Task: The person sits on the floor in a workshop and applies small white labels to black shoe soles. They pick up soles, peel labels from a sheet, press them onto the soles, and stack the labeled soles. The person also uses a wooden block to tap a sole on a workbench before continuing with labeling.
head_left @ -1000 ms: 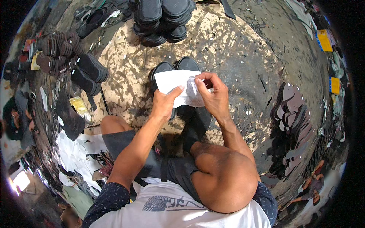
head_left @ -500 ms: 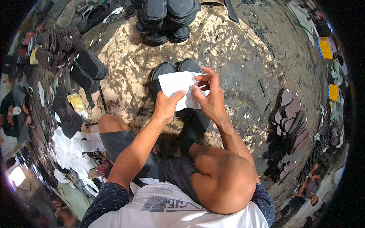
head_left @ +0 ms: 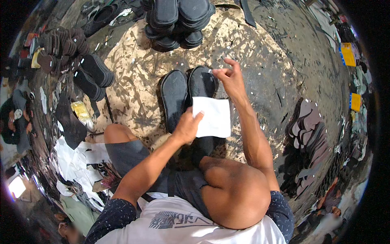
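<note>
A white paper sheet [head_left: 214, 118] is gripped by my left hand [head_left: 187, 127], thumb on top. The sheet overlaps the lower part of the right one of two black shoe soles [head_left: 202, 83]; the left sole [head_left: 174, 97] lies beside it, mostly uncovered. My right hand [head_left: 233, 83] is closed in a pinch at the upper right edge of the right sole. Between its thumb and forefinger shows a tiny white sticker [head_left: 211, 71], touching or just over the sole. The other fingers of that hand are partly raised.
Piled black soles [head_left: 163, 14] stand beyond the pair. To the left lie bundled brown soles [head_left: 61, 44] and black soles [head_left: 95, 75]; white scraps [head_left: 75, 162] are nearer. Grey-brown soles [head_left: 306, 130] are heaped at right. Yellow-and-blue boxes [head_left: 347, 54] stand farther right.
My left hand has brought the paper nearer and to the right, uncovering more of both soles. My right hand has left the paper with the tiny sticker and moved to the right sole's edge.
</note>
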Demonstrator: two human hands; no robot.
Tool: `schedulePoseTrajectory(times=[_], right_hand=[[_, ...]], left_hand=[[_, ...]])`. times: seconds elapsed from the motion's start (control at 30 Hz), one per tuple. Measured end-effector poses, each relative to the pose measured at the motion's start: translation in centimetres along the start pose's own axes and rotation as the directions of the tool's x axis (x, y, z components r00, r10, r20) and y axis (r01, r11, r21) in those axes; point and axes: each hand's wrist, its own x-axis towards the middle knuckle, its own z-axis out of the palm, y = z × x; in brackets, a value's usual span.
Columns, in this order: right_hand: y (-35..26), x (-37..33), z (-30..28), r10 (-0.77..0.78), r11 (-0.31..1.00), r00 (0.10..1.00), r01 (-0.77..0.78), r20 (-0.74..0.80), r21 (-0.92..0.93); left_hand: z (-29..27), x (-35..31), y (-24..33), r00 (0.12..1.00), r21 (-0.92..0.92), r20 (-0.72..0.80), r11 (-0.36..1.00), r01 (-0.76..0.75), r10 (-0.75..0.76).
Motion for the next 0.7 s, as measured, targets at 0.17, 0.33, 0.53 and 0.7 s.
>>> schedulePoseTrajectory(times=[0.17, 0.33, 0.53, 0.7], right_hand=[[0.8, 2.0, 3.2, -0.006, 0.954, 0.995, 0.037, 0.103, -0.298], [2.6, 1.8, 4.6, -0.391, 0.782, 0.919, 0.361, 0.051, -0.509], [3.6, 4.0, 0.8, -0.102, 0.968, 0.992, 0.083, -0.07, -0.236], [4.2, 3.8, 1.1, 0.121, 0.985, 0.98, -0.099, 0.156, -0.14]], left_hand=[[2.7, 0.8, -0.5, 0.918, 0.661, 0.044, 0.678, -0.322, 0.393], [2.7, 1.1, -1.9, 0.912, 0.695, 0.024, 0.649, -0.309, 0.408], [3.4, -1.7, -1.9, 0.899, 0.635, 0.006, 0.692, -0.342, 0.439], [4.2, -3.6, -3.1, 0.916, 0.649, 0.017, 0.692, -0.316, 0.402]])
